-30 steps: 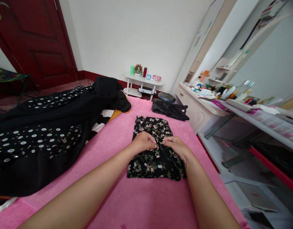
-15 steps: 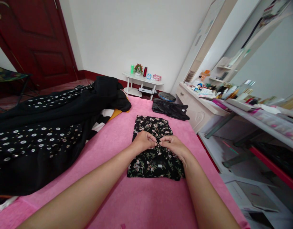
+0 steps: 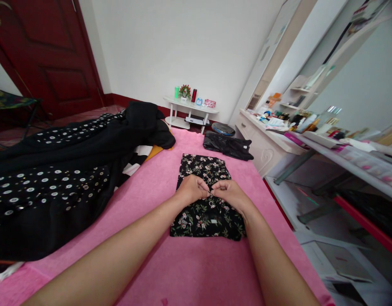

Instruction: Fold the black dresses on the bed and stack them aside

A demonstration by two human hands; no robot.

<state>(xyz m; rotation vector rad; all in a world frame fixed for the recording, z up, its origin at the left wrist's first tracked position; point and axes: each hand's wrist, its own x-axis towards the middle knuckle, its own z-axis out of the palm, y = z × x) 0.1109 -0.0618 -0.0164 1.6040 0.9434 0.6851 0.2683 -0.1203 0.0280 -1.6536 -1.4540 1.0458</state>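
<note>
A folded black garment with a pink-flower and green-leaf print [image 3: 199, 223] lies flat on a pink bedspread [image 3: 157, 263]. A small white label shows near its closer edge. My left hand [image 3: 193, 188] is closed in a pinch at the garment's middle, thumb against fingers. Facing it, my right hand [image 3: 227, 192] pinches the same spot, and the fingertips of both almost meet. A small ring-like detail shows on the cloth just below them. The exact bit between the fingertips is too small to make out.
Black clothes with white dots [image 3: 49, 187] are heaped on the left. A folded black garment [image 3: 228, 146] lies at the bed's far end. Beyond stands a small white shelf table [image 3: 191, 104]. To the right is a dressing table [image 3: 262, 136] crowded with bottles.
My right hand has shifted slightly left, bringing its fingertips closer to those of my left hand. The garment and everything around it stay in place.
</note>
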